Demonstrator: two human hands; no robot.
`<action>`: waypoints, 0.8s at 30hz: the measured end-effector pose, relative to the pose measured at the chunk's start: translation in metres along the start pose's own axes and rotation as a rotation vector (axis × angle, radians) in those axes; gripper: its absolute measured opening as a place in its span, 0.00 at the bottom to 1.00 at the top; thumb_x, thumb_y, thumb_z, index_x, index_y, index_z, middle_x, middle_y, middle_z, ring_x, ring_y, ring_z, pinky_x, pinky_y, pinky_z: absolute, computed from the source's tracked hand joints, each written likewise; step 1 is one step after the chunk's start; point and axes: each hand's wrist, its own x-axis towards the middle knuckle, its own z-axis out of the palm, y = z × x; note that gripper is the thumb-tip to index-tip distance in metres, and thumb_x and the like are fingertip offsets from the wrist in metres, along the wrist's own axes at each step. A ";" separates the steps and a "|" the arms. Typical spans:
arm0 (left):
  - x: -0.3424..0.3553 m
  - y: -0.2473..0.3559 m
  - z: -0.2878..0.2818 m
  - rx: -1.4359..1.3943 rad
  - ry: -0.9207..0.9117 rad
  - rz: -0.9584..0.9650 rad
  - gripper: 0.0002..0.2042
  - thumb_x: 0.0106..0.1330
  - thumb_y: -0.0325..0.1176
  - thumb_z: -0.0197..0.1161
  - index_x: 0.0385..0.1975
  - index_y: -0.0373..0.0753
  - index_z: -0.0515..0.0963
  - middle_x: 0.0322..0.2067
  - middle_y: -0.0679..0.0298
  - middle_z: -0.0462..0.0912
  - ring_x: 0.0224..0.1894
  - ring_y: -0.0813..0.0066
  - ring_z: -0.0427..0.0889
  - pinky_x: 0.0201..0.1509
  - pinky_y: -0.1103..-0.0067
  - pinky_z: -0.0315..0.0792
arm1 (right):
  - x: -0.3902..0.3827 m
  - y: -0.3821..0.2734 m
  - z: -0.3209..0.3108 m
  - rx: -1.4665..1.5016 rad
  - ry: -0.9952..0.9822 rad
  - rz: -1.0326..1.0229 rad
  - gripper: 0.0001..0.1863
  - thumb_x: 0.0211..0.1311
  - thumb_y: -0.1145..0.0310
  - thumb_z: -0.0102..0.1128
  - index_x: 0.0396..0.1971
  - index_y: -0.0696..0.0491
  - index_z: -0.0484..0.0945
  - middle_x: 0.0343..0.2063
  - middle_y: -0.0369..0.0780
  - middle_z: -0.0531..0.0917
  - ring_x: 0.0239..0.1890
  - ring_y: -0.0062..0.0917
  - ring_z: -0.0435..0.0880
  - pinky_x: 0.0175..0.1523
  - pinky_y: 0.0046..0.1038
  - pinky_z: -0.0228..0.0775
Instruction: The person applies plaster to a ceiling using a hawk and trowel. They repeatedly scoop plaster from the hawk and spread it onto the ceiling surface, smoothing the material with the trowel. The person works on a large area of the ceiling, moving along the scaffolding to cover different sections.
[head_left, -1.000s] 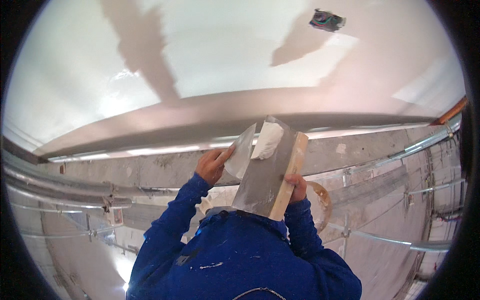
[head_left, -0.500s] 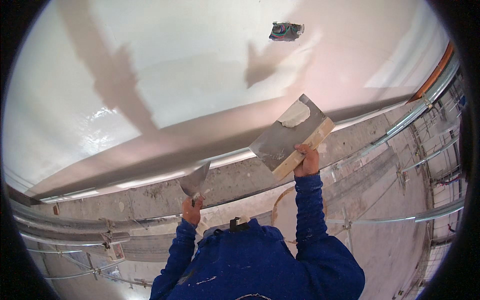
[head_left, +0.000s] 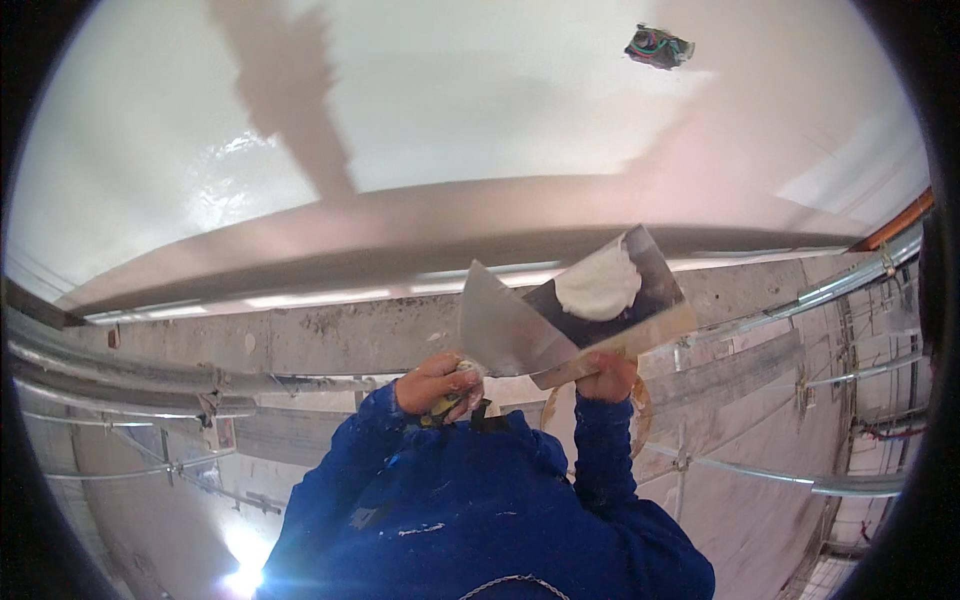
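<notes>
My left hand (head_left: 436, 385) is closed round the handle of a putty knife (head_left: 505, 325) with a wide, flared metal blade. Its blade overlaps the lower left part of a flat steel plastering trowel (head_left: 660, 285); whether the two touch, I cannot tell. A wooden strip runs along one long edge of the trowel, and my right hand (head_left: 607, 378) grips that edge near its lower end. On the dark steel face lies a thick white mound of plaster (head_left: 600, 285). Both tools are held before my chest, apart from the wall.
Ahead stretches a smooth pale wall (head_left: 420, 120) with shadows on it and an electrical box opening (head_left: 658, 47) with loose wires. Along its foot runs a rough grey ledge (head_left: 350, 325). Metal scaffold tubes (head_left: 860, 275) cross on both sides, and a bright lamp (head_left: 243, 580) glares at lower left.
My left hand has brought the putty knife rightward to the trowel. The trowel has come lower and closer to my body, and the plaster on it looks like a larger mound. The view has shifted left.
</notes>
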 end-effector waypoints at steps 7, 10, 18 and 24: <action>0.004 0.008 0.028 -0.385 -0.068 0.113 0.15 0.63 0.40 0.48 0.33 0.32 0.64 0.18 0.62 0.68 0.12 0.80 0.67 0.12 0.85 0.63 | -0.019 -0.003 -0.014 -0.584 -0.300 0.196 0.26 0.37 0.85 0.56 0.44 0.58 0.69 0.40 0.41 0.75 0.44 0.27 0.73 0.47 0.28 0.66; 0.005 0.016 0.027 -0.418 -0.048 0.177 0.15 0.62 0.41 0.49 0.33 0.32 0.64 0.18 0.62 0.66 0.11 0.80 0.66 0.11 0.85 0.63 | 0.001 -0.014 -0.022 -1.099 -0.692 -0.133 0.26 0.36 0.82 0.58 0.43 0.58 0.70 0.37 0.40 0.76 0.40 0.26 0.74 0.45 0.27 0.66; 0.003 0.020 0.018 -0.393 0.164 0.295 0.17 0.61 0.39 0.50 0.41 0.33 0.60 0.19 0.63 0.66 0.09 0.81 0.64 0.09 0.85 0.61 | -0.013 -0.027 -0.041 -0.399 0.213 0.087 0.25 0.32 0.79 0.55 0.39 0.58 0.68 0.29 0.37 0.74 0.31 0.25 0.73 0.39 0.24 0.65; 0.010 0.012 0.012 -0.407 0.244 0.270 0.14 0.61 0.36 0.50 0.40 0.33 0.61 0.19 0.63 0.67 0.10 0.81 0.65 0.09 0.84 0.61 | -0.011 -0.089 0.027 -0.853 -0.091 -0.061 0.21 0.33 0.76 0.57 0.35 0.60 0.71 0.28 0.41 0.74 0.30 0.28 0.74 0.39 0.24 0.65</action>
